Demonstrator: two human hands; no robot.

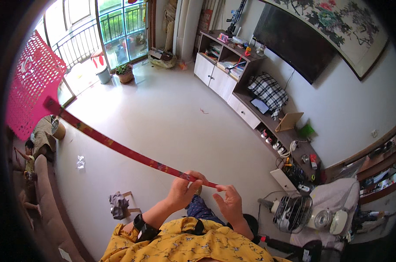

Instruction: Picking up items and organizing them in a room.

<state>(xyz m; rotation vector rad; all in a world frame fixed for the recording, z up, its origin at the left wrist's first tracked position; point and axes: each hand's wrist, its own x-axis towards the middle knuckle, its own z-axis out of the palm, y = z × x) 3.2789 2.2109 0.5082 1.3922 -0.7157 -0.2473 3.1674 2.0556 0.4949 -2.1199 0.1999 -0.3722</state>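
A pink fly swatter (32, 83) with a perforated head reaches up to the far left. Its long, curved red handle (119, 148) runs back toward me and carries a flower pattern. My left hand (182, 191) is wrapped around the handle near its lower end, with a dark band on that wrist. At the very tip of the handle, the fingers of my right hand (230, 203) are curled against it, while the thumb sits a little apart. Both hands are in front of my yellow flowered top (185, 238).
A small wooden stool (130, 203) with grey cloth stands at left. Along the left edge runs a brown sofa (49, 196), with a person (30, 150) beyond. A fan (294, 212) lies at right near a low cabinet (241, 112). A potted plant (124, 74) stands by the glass door.
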